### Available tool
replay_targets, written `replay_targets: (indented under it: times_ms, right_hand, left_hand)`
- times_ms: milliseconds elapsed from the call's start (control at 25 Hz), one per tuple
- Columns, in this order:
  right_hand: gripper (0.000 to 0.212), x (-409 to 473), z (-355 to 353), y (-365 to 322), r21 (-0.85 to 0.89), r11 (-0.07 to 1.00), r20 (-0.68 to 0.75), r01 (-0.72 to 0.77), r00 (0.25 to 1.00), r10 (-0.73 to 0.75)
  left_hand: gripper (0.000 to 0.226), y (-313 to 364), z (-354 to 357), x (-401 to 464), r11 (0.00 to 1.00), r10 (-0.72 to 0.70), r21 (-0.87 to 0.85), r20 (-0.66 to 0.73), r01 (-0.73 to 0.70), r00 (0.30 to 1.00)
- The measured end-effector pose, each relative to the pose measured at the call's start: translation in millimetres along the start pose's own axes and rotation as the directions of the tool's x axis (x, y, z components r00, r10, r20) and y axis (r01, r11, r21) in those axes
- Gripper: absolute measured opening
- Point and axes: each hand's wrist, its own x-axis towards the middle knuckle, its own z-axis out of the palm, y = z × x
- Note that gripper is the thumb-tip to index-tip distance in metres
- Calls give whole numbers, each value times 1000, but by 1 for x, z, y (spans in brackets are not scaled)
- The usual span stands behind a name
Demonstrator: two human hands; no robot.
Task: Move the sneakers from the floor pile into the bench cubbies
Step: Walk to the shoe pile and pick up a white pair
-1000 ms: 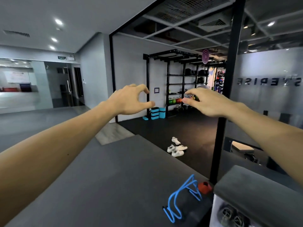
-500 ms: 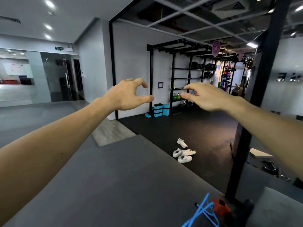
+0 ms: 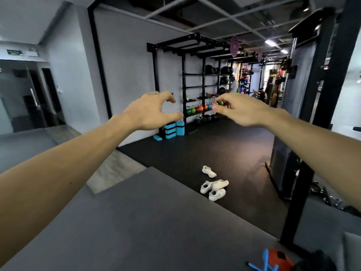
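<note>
Several white sneakers (image 3: 214,185) lie in a loose pile on the black floor ahead, one of them (image 3: 209,171) a little apart behind the rest. My left hand (image 3: 150,112) is raised in front of me, fingers and thumb curved apart in a C, holding nothing. My right hand (image 3: 237,109) is raised beside it, fingers reaching forward near the thumb, also empty. Both hands hang in the air well short of the sneakers. Only a grey corner of the bench (image 3: 351,249) shows at the lower right edge; its cubbies are out of view.
A grey floor mat (image 3: 156,222) lies between me and the sneakers. A black post (image 3: 298,192) stands at the right. A red ball (image 3: 281,258) and blue band lie near it. A rack with kettlebells (image 3: 203,108) and blue blocks (image 3: 173,130) line the far wall.
The view has swung left and forward, so the bench and its cubby have slid out at the lower right. The sneakers look nearer. Both hands stay raised and empty.
</note>
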Motion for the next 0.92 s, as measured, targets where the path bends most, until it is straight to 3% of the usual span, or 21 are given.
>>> replay_targets:
  times_ms: [200,560,760,920]
  right_hand:
    - [69,100,61,54,-15,998,1,-65,998,65]
    - [67,276,166,184,3,995,-10,-101,995,101]
    - [62,368,222,245,-42,993,6,-110,994,110]
    - [69,435,253,289,-75,986,-11,-151,989,150]
  left_hand:
    - [63,-63,67,114,997,72,-16,-1,-72,997]
    - [74,-145,188,321,993,115,-17,34,-115,993]
    - [68,-186,255,434,990,139,-35,16,-139,990]
    - [65,-218,300,522,974,212,-77,-22,-213,977]
